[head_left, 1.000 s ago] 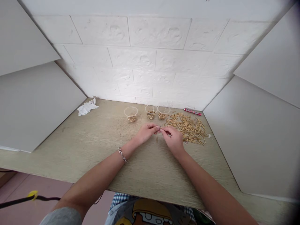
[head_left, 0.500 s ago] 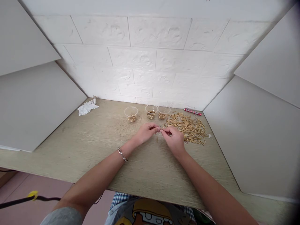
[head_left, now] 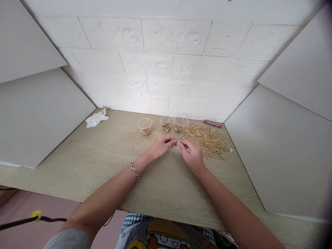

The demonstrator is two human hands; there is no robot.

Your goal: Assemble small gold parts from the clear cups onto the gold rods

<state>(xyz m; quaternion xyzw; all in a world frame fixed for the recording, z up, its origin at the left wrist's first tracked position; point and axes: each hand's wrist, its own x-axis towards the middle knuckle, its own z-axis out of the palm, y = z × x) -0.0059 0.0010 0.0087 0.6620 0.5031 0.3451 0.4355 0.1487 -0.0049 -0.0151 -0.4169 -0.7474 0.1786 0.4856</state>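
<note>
My left hand (head_left: 163, 146) and my right hand (head_left: 192, 154) meet fingertip to fingertip above the table. Both are closed in a pinch, and the small piece between them is mostly covered by the fingers, so its kind cannot be made out. Just below the fingertips, a short gold-coloured piece (head_left: 173, 153) lies on the table. Right of my right hand spreads a loose pile of thin gold-coloured metal rods (head_left: 210, 140). Behind my hands stand three clear plastic cups holding small gold-coloured parts: the left cup (head_left: 145, 125), the middle cup (head_left: 167, 123) and the right cup (head_left: 181, 124).
A crumpled white tissue (head_left: 97, 118) lies at the back left of the wooden table (head_left: 103, 166). A red tube-like wrapper (head_left: 213, 123) is at the back right. White panels (head_left: 285, 148) flank both sides, and a white brick-patterned wall (head_left: 155, 65) closes the back.
My right hand's fingertips have shifted very slightly at the pinch, against my left fingertips. The cups, rods and other things stay where they were.
</note>
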